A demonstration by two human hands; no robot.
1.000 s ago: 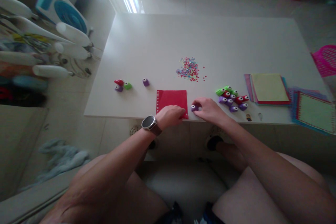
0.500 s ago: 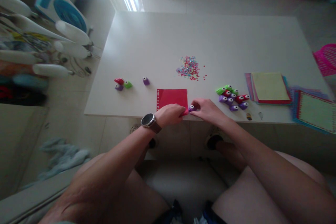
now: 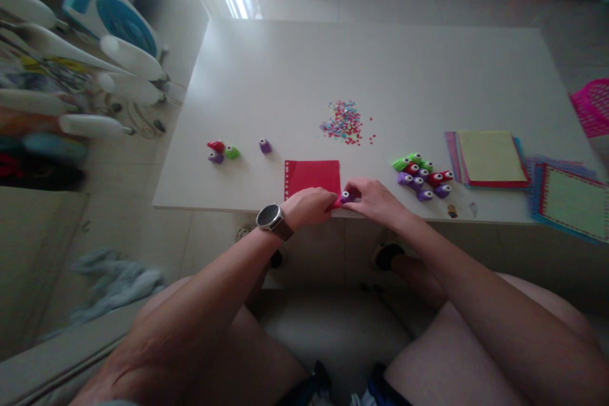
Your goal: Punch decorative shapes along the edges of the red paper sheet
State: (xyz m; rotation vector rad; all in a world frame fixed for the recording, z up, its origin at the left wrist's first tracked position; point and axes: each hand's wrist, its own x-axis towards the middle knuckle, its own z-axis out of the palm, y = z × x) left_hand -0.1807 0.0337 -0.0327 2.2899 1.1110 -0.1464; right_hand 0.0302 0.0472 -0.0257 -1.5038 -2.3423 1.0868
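Note:
A red sheet of paper (image 3: 314, 176) lies at the table's front edge, with a row of small punched holes down its left side. My left hand (image 3: 311, 205), a watch on its wrist, is closed on the sheet's near right corner. Between the fingers of my right hand (image 3: 371, 196) is a small purple craft punch (image 3: 346, 196), touching the sheet's right edge by that corner. Whether paper sits in its slot is too small to tell. Beyond the sheet lies a pile of colourful punched confetti (image 3: 343, 124).
Green, red and purple punches (image 3: 421, 176) cluster to the right, near a stack of coloured paper (image 3: 492, 155) and bordered sheets (image 3: 573, 200). More punches (image 3: 221, 151) and a lone purple punch (image 3: 265, 146) stand left. Two small stickers (image 3: 451, 210) lie by the white table's (image 3: 266, 76) front edge.
The purple punch in my right hand has shifted slightly left, against the red sheet's edge. My left hand has stayed nearly in place on the sheet.

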